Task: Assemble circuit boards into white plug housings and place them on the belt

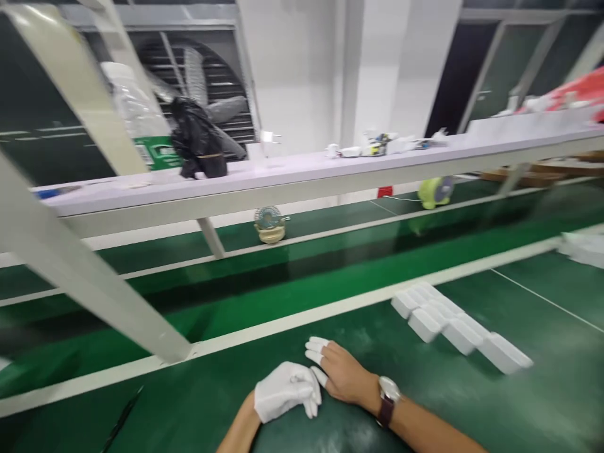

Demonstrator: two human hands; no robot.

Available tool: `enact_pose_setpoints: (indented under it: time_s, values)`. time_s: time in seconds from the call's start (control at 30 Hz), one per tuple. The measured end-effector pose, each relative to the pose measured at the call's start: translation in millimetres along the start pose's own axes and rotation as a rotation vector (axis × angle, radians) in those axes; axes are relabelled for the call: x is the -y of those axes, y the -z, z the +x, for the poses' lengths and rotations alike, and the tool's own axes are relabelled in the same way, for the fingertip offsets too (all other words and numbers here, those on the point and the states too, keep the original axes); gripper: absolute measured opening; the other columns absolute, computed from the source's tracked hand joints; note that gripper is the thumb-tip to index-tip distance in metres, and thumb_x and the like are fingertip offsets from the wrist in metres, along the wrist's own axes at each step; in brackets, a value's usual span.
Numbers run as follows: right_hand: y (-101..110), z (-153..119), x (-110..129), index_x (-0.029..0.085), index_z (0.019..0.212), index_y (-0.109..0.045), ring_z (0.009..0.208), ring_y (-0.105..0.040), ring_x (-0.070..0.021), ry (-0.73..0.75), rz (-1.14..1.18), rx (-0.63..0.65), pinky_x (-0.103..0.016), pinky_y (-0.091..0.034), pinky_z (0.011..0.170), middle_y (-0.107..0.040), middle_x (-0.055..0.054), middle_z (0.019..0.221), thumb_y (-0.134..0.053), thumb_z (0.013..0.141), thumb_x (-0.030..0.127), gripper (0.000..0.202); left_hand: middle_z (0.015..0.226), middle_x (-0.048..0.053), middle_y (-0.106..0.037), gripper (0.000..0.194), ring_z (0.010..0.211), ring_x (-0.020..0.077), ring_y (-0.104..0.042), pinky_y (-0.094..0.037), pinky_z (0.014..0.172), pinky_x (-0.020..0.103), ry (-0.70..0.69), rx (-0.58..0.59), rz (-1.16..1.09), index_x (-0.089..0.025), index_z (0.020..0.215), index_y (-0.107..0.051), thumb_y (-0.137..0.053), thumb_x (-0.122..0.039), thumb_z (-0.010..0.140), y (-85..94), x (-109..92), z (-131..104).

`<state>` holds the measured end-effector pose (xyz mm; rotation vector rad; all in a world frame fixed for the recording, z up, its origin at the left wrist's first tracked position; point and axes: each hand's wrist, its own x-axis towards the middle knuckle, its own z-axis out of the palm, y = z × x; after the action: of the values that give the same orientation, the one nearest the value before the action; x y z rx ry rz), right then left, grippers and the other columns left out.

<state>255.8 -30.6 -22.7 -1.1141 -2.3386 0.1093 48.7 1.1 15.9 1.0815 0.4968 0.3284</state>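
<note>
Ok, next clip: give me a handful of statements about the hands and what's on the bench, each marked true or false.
1. The left hand wears a full white glove. True.
2. The right hand holds one of the white blocks. False: it holds nothing; the blocks lie apart to its right on the green surface.
3. A watch sits on the right wrist. True.
4. The two hands touch each other. True.
5. The small fan stands on the upper shelf. False: it stands below the shelf, beyond the belt.
</note>
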Motion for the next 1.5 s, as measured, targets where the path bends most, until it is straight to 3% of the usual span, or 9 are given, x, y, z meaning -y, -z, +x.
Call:
enact_pose_setpoints:
  time_s: [0.3, 0.47, 0.63, 0.77, 1.0, 1.17, 1.3, 1.43, 1.5]
  values:
    - [48, -16, 12, 0.022, 0.122, -0.066, 0.121, -0.06, -0.0146, -0.181, -0.113, -0.025, -0.027, -0.041, 0.109, -0.07, 0.001, 0.123, -0.039, 0.106, 0.033, 0.033, 0.081, 0.012, -0.069, 0.034, 0.074, 0.0176, -0.063, -0.046, 0.072, 0.028, 0.028, 0.023, 0.234, -0.009, 0.09, -0.073, -0.064, -0.041, 0.093, -3.1, -17, 6]
    - [103, -77, 0, 0.02, 0.119, -0.066, 0.11, -0.065, -0.0178, -0.368, -0.22, -0.074, -0.03, -0.046, 0.105, -0.072, -0.004, 0.115, -0.044, 0.104, 0.033, 0.03, 0.083, 0.012, -0.07, 0.032, 0.076, 0.0189, -0.061, -0.046, 0.075, 0.029, 0.048, 0.019, 0.297, -0.01, 0.092, -0.073, -0.062, -0.04, 0.094, -4.3, -19, 7]
    - [172, -160, -29, 0.015, 0.12, -0.064, 0.102, -0.064, -0.0275, -0.792, -0.429, -0.153, -0.04, -0.051, 0.09, -0.069, -0.015, 0.106, -0.043, 0.102, 0.027, 0.03, 0.084, 0.01, -0.068, 0.031, 0.077, 0.0192, -0.06, -0.046, 0.077, 0.03, 0.065, 0.023, 0.309, -0.012, 0.092, -0.073, -0.062, -0.041, 0.094, -7.0, -22, 11]
    - [199, -203, -43, 0.016, 0.097, -0.066, 0.084, -0.066, -0.0244, -1.065, -0.537, -0.124, -0.032, -0.047, 0.072, -0.068, -0.012, 0.09, -0.045, 0.099, 0.024, 0.022, 0.084, 0.009, -0.068, 0.032, 0.077, 0.0192, -0.06, -0.046, 0.077, 0.03, 0.079, 0.013, 0.326, -0.013, 0.09, -0.073, -0.063, -0.043, 0.093, -8.4, -24, 12]
    - [184, -203, -60, 0.017, 0.087, -0.06, 0.071, -0.067, -0.0206, -1.166, -0.543, 0.025, -0.027, -0.037, 0.059, -0.07, -0.009, 0.082, -0.053, 0.092, 0.02, 0.009, 0.085, 0.011, -0.069, 0.032, 0.077, 0.0187, -0.062, -0.048, 0.076, 0.029, 0.061, -0.036, 0.277, -0.01, 0.09, -0.074, -0.067, -0.042, 0.09, -12.4, -19, 8]
    - [185, -209, -41, 0.017, 0.082, -0.057, 0.06, -0.066, -0.0244, -1.091, -0.523, 0.07, -0.029, -0.032, 0.053, -0.069, -0.013, 0.072, -0.05, 0.091, 0.021, 0.011, 0.084, 0.012, -0.069, 0.037, 0.078, 0.019, -0.064, -0.05, 0.078, 0.031, 0.02, -0.12, 0.234, -0.008, 0.094, -0.072, -0.068, -0.044, 0.089, -16.9, -11, 3]
    - [162, -182, -9, 0.02, 0.08, -0.056, 0.056, -0.064, -0.0212, -0.744, -0.345, 0.083, -0.028, -0.036, 0.052, -0.069, -0.007, 0.069, -0.052, 0.085, 0.019, 0.007, 0.091, 0.011, -0.068, 0.044, 0.069, 0.0131, -0.057, -0.048, 0.067, 0.029, -0.044, -0.207, 0.33, -0.009, 0.101, -0.071, -0.077, -0.046, 0.079, -19.9, -1, 14]
    - [108, -108, 21, 0.022, 0.082, -0.061, 0.071, -0.068, -0.0214, -0.384, -0.199, 0.127, -0.029, -0.046, 0.064, -0.072, -0.005, 0.08, -0.052, 0.088, 0.018, 0.011, 0.119, 0.01, -0.065, 0.087, 0.063, 0.0073, -0.05, -0.044, 0.061, 0.026, -0.11, -0.263, 0.449, -0.019, 0.134, -0.058, -0.092, -0.035, 0.056, -30.4, 4, 21]
    - [86, -71, 26, 0.022, 0.083, -0.063, 0.076, -0.069, -0.0216, -0.247, -0.145, 0.138, -0.03, -0.05, 0.071, -0.072, -0.004, 0.083, -0.054, 0.091, 0.02, 0.012, 0.114, 0.006, -0.068, 0.078, 0.07, 0.011, -0.057, -0.047, 0.065, 0.026, -0.138, -0.323, 0.626, -0.02, 0.128, -0.063, -0.092, -0.037, 0.057, -35.4, 3, 16]
